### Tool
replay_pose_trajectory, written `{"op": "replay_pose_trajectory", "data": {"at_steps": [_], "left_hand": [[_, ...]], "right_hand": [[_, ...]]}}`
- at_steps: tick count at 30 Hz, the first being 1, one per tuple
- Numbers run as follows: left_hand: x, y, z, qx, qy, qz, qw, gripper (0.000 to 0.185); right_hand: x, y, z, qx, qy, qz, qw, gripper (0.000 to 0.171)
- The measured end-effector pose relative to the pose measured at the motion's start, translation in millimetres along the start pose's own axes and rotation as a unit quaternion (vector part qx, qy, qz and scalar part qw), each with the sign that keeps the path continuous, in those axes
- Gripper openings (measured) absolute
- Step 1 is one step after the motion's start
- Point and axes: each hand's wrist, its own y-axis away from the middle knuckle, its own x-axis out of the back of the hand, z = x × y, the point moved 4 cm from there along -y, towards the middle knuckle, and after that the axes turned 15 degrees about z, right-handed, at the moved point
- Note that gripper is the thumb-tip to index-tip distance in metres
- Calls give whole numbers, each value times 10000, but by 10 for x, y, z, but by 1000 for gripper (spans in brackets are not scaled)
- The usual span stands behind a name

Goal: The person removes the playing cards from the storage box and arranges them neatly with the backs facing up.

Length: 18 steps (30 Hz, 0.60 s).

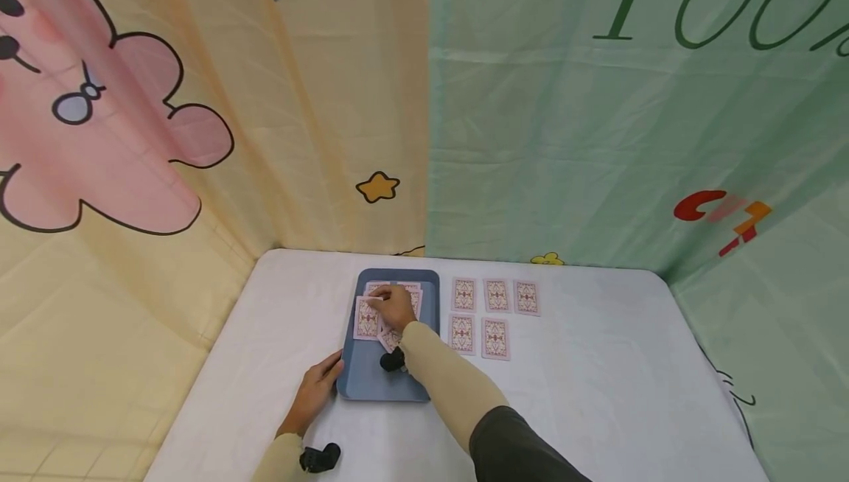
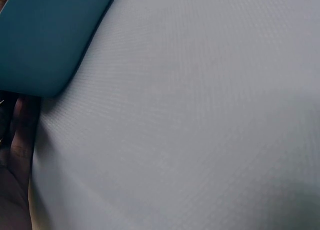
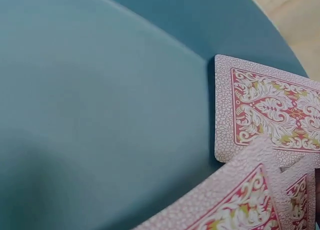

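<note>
My right hand is over the upper part of a blue tray, its fingertips pinching the top edge of a playing card. Face-down cards with a red and cream scroll pattern lie beneath it in the tray, partly covered by the hand. The right wrist view shows one card along the tray wall, with other cards overlapping at the lower right. At the tray's lower left side, my left hand holds the edge. A finger of it reaches the tray corner in the left wrist view.
Right of the tray, several face-down cards lie in two rows on the white table, among them a top-row card and a lower-row card. Printed curtains hang along the table's back and sides.
</note>
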Motion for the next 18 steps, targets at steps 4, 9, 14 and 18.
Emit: {"op": "replay_pose_trajectory", "data": {"at_steps": [4, 9, 14, 18], "left_hand": [[5, 14, 8, 8, -25, 7, 10000, 47], [7, 6, 18, 2, -70, -13, 10000, 47], [6, -8, 16, -54, -61, -18, 10000, 46], [12, 2, 19, -73, -105, 0, 9999, 46]], "right_hand": [[39, -17, 55, -283, -346, 128, 9989, 4], [86, -59, 80, -367, -1000, 198, 9941, 6], [164, -46, -31, -228, -1516, 542, 9867, 11], [225, -38, -86, -51, -1787, 972, 9791, 12]]}}
